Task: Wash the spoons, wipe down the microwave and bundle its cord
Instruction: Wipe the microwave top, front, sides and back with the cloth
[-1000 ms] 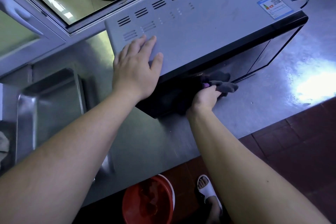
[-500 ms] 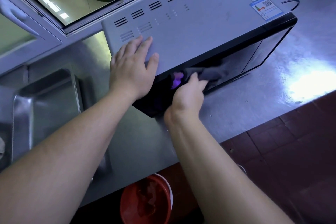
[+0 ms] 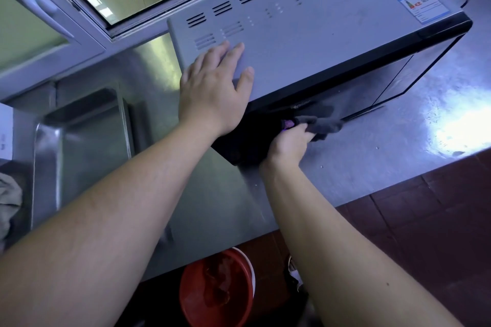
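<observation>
- The grey metal microwave with black glass door [image 3: 332, 42] stands on the steel counter [image 3: 385, 146], under my hands.
- My left hand [image 3: 212, 93] lies flat on its top, fingers straight.
- My right hand [image 3: 288, 143] grips a dark grey cloth [image 3: 321, 125] against the door's lower edge.

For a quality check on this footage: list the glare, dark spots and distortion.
Head view: blown-out glare on the steel counter at right; the microwave front is so dark the cloth in the right hand barely shows; wide-angle lens enlarges the near forearms.
</observation>
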